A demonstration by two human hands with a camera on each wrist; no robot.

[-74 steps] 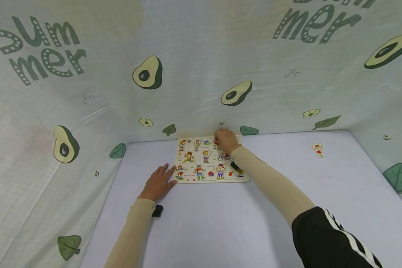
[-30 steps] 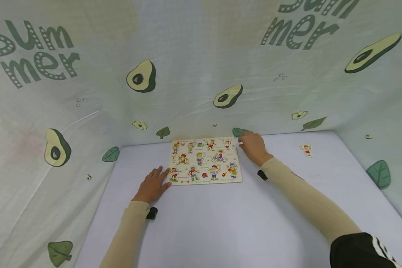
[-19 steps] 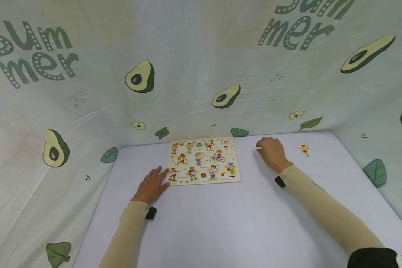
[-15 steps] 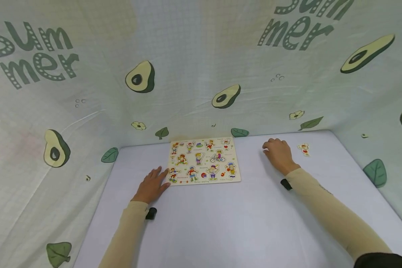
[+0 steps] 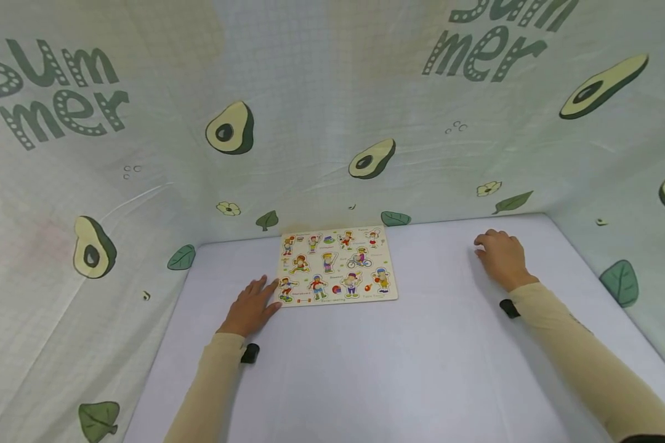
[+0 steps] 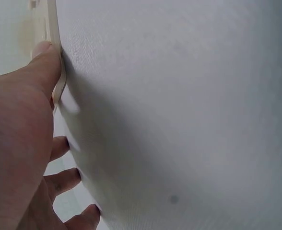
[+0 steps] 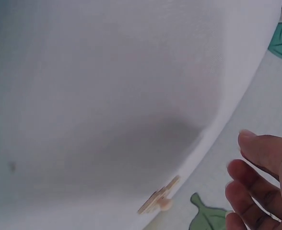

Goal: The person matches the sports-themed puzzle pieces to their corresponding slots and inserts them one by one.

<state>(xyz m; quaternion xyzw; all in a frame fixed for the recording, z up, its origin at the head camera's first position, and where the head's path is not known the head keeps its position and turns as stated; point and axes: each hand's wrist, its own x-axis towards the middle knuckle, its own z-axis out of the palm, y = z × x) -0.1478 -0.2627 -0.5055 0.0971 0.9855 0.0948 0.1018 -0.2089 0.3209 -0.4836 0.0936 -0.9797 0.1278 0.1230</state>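
A flat wooden puzzle board [image 5: 384,251] with colourful sports figures lies near the back of the table. At its left edge, my left hand [image 5: 250,306] rests with spread fingers; in the left wrist view its thumb [image 6: 44,64] touches the board's edge [image 6: 53,21]. My right hand [image 5: 502,259] hovers at the far right of the table, fingers loosely bent with nothing between them. Below and apart from it, the right wrist view shows a small wooden puzzle piece [image 7: 155,199] with a peg knob. In the head view that hand covers the piece.
The table [image 5: 377,363] has a white cover. Behind it and at the sides hangs a pale cloth [image 5: 305,80] printed with avocados and leaves. A black wrist camera [image 5: 250,353] sits on the left wrist, another [image 5: 509,308] on the right.
My right hand has left the board and moved right across the table, now above the loose puzzle piece, hiding it in the head view. My left hand stays at the board's left edge.
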